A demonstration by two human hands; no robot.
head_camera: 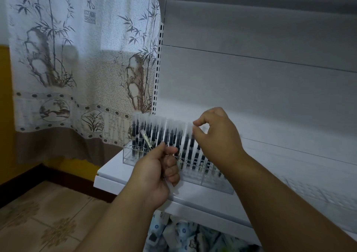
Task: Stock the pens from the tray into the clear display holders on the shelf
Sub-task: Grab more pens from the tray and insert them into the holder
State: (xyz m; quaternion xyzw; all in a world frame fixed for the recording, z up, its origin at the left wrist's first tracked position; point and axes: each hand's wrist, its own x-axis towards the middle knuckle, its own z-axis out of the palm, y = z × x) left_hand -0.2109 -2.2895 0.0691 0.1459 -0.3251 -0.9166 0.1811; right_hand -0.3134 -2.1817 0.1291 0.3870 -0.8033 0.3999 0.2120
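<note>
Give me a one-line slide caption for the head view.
Right hand pinches a pen top in the clear holder; left hand grips spare pens.

Clear glossy plastic display holder [135, 156] on a smooth matt white metal shelf [193, 195], beside a patterned cloth curtain [77, 58].
</note>
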